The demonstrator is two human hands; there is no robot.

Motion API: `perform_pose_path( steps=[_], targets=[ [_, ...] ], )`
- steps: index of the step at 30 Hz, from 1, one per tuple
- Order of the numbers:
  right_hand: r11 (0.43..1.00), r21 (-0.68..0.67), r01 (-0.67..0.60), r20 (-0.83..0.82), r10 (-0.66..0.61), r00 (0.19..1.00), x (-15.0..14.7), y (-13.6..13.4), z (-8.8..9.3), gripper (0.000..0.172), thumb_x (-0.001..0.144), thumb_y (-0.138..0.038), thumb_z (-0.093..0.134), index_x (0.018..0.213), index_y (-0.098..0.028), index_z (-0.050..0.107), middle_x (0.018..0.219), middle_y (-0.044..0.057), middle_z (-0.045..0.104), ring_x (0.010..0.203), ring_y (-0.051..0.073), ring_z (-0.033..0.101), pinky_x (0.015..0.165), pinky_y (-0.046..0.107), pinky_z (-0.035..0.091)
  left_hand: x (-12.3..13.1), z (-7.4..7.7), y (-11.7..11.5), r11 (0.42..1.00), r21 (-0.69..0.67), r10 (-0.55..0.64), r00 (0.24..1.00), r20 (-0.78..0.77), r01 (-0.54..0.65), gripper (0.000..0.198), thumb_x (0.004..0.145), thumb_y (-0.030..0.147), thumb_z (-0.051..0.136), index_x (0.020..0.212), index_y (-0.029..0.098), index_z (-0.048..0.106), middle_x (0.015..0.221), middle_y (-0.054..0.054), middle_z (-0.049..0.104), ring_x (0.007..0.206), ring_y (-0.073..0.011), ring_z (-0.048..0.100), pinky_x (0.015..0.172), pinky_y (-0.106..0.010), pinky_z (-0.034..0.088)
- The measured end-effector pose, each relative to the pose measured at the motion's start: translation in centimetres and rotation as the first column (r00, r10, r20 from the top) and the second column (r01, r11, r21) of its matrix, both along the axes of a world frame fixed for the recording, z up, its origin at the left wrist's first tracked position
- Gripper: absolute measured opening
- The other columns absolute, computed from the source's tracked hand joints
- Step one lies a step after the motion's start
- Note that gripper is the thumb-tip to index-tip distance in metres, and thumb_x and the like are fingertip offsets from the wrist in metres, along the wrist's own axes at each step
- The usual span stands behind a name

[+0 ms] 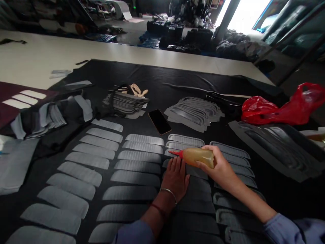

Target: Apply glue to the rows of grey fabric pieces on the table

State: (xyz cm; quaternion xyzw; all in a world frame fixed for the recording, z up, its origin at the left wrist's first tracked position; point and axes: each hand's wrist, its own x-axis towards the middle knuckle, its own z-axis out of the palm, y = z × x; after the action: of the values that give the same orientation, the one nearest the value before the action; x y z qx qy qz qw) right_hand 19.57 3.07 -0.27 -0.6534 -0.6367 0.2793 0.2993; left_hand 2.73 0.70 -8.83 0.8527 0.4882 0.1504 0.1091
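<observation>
Palm down and fingers spread, the left hand (176, 178) presses a dark cut strip (200, 186) flat onto the black cloth (177, 78). The right hand (218, 166) is wrapped round an amber squeeze bottle (198, 156), whose red nozzle (175, 153) points left just above the left fingertips. A light, even squeeze with the tip kept low along the strip's edge would likely serve best, with the flat palm checking any creep. Rows of grey strips (138, 166) lie close-packed to the left, so sideways room is tight and wrists are best carried high. Farther off, a phone (159, 121), a stack of cut pieces (127, 101), a fanned pile (194, 112) and a red plastic bag (279, 108) lie well apart from the hands. Bare table (38, 57) lies beyond.
</observation>
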Motion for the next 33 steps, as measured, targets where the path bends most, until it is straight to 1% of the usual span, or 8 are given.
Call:
perform_pose_path(
  steps=[3, 7, 11, 14, 20, 24, 29, 33],
  targets=[
    [0.999, 0.028, -0.031, 0.049, 0.030, 0.998, -0.8, 0.2, 0.0, 0.041, 0.068, -0.034, 0.063, 0.104, -0.024, 0.044, 0.097, 0.007, 0.056, 0.083, 0.023, 0.059, 0.067, 0.036, 0.050, 0.0, 0.2, 0.0, 1.000, -0.015, 0.001, 1.000, 0.003, -0.001, 0.051, 0.087, 0.038, 0.043, 0.128, 0.008, 0.042, 0.130, -0.017, 0.046, 0.124, -0.0300, 0.038, 0.103, -0.047, 0.033],
    [0.997, 0.054, -0.054, 0.089, 0.049, 0.995, -1.3, 0.3, -0.2, 0.040, 0.068, -0.035, 0.062, 0.103, -0.024, 0.045, 0.096, 0.007, 0.056, 0.085, 0.024, 0.059, 0.068, 0.037, 0.050, 0.1, 0.3, 0.0, 1.000, -0.023, 0.006, 1.000, 0.004, -0.006, 0.048, 0.087, 0.038, 0.042, 0.124, 0.008, 0.046, 0.126, -0.018, 0.050, 0.122, -0.0304, 0.041, 0.102, -0.048, 0.033],
    [0.988, 0.110, -0.106, 0.156, 0.088, 0.984, -1.3, 0.4, -0.5, 0.038, 0.072, -0.034, 0.061, 0.104, -0.024, 0.044, 0.098, 0.008, 0.054, 0.089, 0.025, 0.057, 0.072, 0.039, 0.049, 0.1, 0.1, -0.1, 1.000, 0.001, 0.011, 1.000, 0.011, -0.011, 0.049, 0.088, 0.039, 0.041, 0.125, 0.007, 0.045, 0.128, -0.018, 0.048, 0.123, -0.0306, 0.040, 0.103, -0.048, 0.032],
    [0.983, 0.138, -0.119, 0.189, 0.092, 0.978, -1.2, 0.6, -0.5, 0.036, 0.074, -0.033, 0.059, 0.105, -0.023, 0.044, 0.098, 0.008, 0.053, 0.089, 0.024, 0.055, 0.074, 0.039, 0.048, 0.2, -0.1, -0.1, 1.000, 0.018, 0.012, 1.000, 0.012, -0.012, 0.050, 0.087, 0.038, 0.042, 0.128, 0.008, 0.042, 0.131, -0.018, 0.047, 0.125, -0.0296, 0.037, 0.104, -0.048, 0.030],
    [0.972, 0.194, -0.130, 0.258, 0.077, 0.963, -0.7, 0.8, -0.2, 0.033, 0.075, -0.033, 0.058, 0.104, -0.023, 0.046, 0.095, 0.007, 0.053, 0.088, 0.025, 0.054, 0.076, 0.041, 0.047, 0.1, -0.1, -0.1, 0.999, 0.044, 0.016, 1.000, 0.010, -0.016, 0.052, 0.088, 0.038, 0.041, 0.130, 0.008, 0.040, 0.133, -0.017, 0.045, 0.127, -0.0275, 0.036, 0.105, -0.046, 0.029],
    [0.972, 0.189, -0.140, 0.284, 0.082, 0.955, -0.1, 0.5, -0.1, 0.033, 0.076, -0.032, 0.058, 0.105, -0.024, 0.043, 0.096, 0.008, 0.051, 0.089, 0.025, 0.053, 0.077, 0.040, 0.047, 0.1, 0.0, -0.1, 1.000, 0.030, 0.009, 1.000, 0.009, -0.009, 0.051, 0.088, 0.038, 0.039, 0.129, 0.007, 0.041, 0.133, -0.017, 0.045, 0.126, -0.0278, 0.037, 0.105, -0.046, 0.029],
    [0.966, 0.195, -0.170, 0.324, 0.100, 0.941, 0.8, 0.0, 0.2, 0.033, 0.077, -0.031, 0.058, 0.105, -0.023, 0.043, 0.097, 0.008, 0.051, 0.090, 0.025, 0.053, 0.077, 0.040, 0.046, 0.0, 0.0, 0.0, 0.999, 0.044, -0.008, 1.000, -0.001, 0.008, 0.051, 0.088, 0.037, 0.039, 0.127, 0.005, 0.043, 0.133, -0.018, 0.045, 0.125, -0.0288, 0.037, 0.106, -0.046, 0.029],
    [0.967, 0.193, -0.166, 0.336, 0.094, 0.937, 1.6, -0.5, 0.5, 0.032, 0.078, -0.030, 0.057, 0.106, -0.023, 0.042, 0.097, 0.008, 0.050, 0.090, 0.024, 0.053, 0.077, 0.040, 0.046, 0.0, 0.1, 0.0, 0.998, 0.055, -0.006, 1.000, -0.001, 0.007, 0.049, 0.088, 0.036, 0.040, 0.127, 0.007, 0.043, 0.133, -0.018, 0.044, 0.126, -0.0285, 0.037, 0.105, -0.048, 0.031]
  ],
)
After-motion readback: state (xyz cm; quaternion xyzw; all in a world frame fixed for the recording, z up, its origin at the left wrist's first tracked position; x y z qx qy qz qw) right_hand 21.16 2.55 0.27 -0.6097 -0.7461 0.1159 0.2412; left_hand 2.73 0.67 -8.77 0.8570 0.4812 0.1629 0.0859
